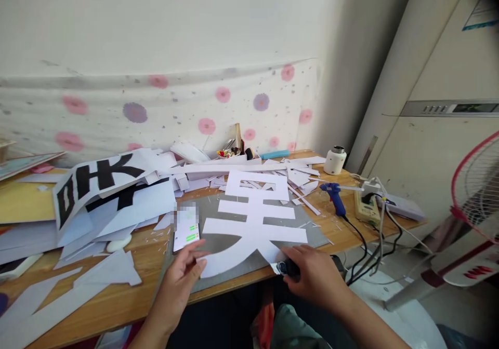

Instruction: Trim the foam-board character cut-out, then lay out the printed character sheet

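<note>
A large white cut-out character [254, 224], made of stiff board or paper, stands out over the grey cutting mat [218, 242]. My left hand [183, 273] has its thumb and fingers at the tip of the character's lower left stroke, gripping it. My right hand [312, 273] is closed around a black tool with a silver end [289, 268]. That silver end meets the tip of the lower right stroke; the tool's exact kind is hidden by my fingers. Beside my left hand, a phone [186, 229] with a lit screen lies on the mat's left side.
Printed sheets with black characters [105, 180] and white offcuts [105, 276] cover the table's left. More scraps [300, 175] lie behind. At right are a white jar [335, 160], a blue glue gun [334, 198], a power strip [366, 209] with cables, and a fan [479, 183].
</note>
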### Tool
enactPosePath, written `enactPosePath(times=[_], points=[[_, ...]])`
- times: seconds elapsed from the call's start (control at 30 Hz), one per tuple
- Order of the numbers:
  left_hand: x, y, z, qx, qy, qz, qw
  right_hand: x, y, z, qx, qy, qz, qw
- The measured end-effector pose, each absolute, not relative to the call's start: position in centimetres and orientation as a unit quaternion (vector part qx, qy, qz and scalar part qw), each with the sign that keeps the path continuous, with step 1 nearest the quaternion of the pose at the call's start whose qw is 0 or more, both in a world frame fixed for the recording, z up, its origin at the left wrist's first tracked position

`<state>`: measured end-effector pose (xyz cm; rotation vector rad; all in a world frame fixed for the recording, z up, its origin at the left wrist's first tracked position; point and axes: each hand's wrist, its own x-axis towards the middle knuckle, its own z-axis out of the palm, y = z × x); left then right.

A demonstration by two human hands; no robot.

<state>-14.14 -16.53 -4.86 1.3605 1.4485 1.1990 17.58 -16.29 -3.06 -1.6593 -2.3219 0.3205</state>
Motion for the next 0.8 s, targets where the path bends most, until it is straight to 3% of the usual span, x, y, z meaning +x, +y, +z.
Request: enactPosePath(times=[0.1,0.3,0.6,0.8], points=[[-14.6,-16.9,-6.6,0.638,0.588,0.381,0.32,17.9,-16.1,-2.3,-0.57,-0.808,0.11,0.103],[-14.9,-17.0,-8.3,0.751,0.56,0.339,0.088,17.8,-15.0,-2.1,-0.561,-0.815,0.111,0.089],[-15.6,-16.2,-8.4,0.745,0.562,0.357,0.036,18.5,-12.4,-2.4,-0.551,-0.824,0.098,0.082],[-15.1,-15.4,-7.8,0.75,0.585,0.306,0.028,20.0,-11.5,-3.0,-0.545,-0.83,0.096,0.065]])
